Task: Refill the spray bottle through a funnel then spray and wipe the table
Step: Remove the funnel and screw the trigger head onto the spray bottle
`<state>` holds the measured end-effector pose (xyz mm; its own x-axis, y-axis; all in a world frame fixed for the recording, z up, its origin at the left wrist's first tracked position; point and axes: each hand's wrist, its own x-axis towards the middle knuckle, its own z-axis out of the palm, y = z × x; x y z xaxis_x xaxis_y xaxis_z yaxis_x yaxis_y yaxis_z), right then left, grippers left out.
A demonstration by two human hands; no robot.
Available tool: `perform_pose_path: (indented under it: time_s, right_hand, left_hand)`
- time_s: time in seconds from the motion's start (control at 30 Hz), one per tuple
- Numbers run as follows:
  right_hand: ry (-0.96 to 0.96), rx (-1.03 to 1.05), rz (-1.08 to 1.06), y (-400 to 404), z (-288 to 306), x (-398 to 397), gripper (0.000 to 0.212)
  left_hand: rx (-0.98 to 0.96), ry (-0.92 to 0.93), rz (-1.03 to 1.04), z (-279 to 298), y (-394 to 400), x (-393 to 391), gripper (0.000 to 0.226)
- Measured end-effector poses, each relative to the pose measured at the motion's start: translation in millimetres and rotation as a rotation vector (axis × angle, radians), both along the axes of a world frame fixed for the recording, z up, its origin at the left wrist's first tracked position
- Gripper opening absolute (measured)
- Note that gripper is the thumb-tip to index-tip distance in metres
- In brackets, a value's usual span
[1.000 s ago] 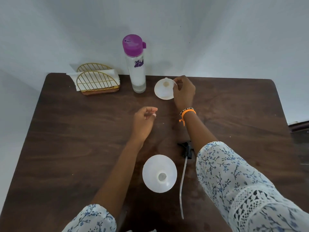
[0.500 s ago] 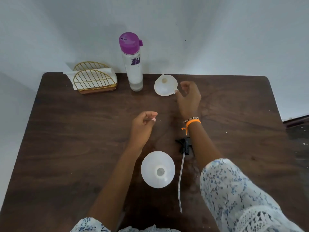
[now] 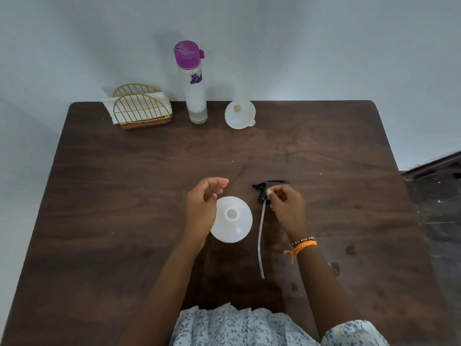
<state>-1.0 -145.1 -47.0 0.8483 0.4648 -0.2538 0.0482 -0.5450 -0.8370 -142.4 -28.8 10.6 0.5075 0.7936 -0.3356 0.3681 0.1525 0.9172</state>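
- The spray head point(image 3: 268, 189) lies on the table point(image 3: 124, 245), its tube point(image 3: 261, 236) trailing toward the person.
- The right hand point(image 3: 287, 208) pinches the spray head's black body with curled fingers.
- The bottle point(image 3: 232, 219) stands just left of the tube (neck uncapped).
- The left hand point(image 3: 203, 208) is beside the bottle, fingers loosely curled, gripping nothing.
- The funnel point(image 3: 240, 114), a purple-capped flask point(image 3: 193, 83) and a napkin holder point(image 3: 142, 108) stand along the far edge.

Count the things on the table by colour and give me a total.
White or clear: 3 - spray bottle, funnel, water bottle with purple lid
Black: 1 - spray head, under the right hand
Gold: 1 - napkin holder
Total: 5
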Motion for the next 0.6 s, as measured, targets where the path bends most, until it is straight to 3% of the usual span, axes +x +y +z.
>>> perform_pose_path:
  time_s: [0.1,0.37,0.47,0.6]
  right_hand:
    - [0.01,-0.067,-0.121,-4.5,-3.8,-8.2,0.008]
    - [-0.141,-0.396,-0.075,15.2,7.3,-14.2,0.05]
    - [-0.172,-0.484,-0.008,20.4,7.7,-12.1,0.046]
    - [-0.169,-0.425,-0.055,22.2,19.3,-11.9,0.035]
  left_hand:
    - [0.005,-0.018,-0.027,-2.7,-9.7,-9.2,0.046]
    - [0.07,-0.042,-0.128,-5.2,-26.4,-28.5,0.056]
    - [0.09,-0.054,-0.173,-4.2,-30.5,-29.4,0.045]
    - [0.093,-0.087,-0.198,-0.3,-31.9,-27.3,0.04]
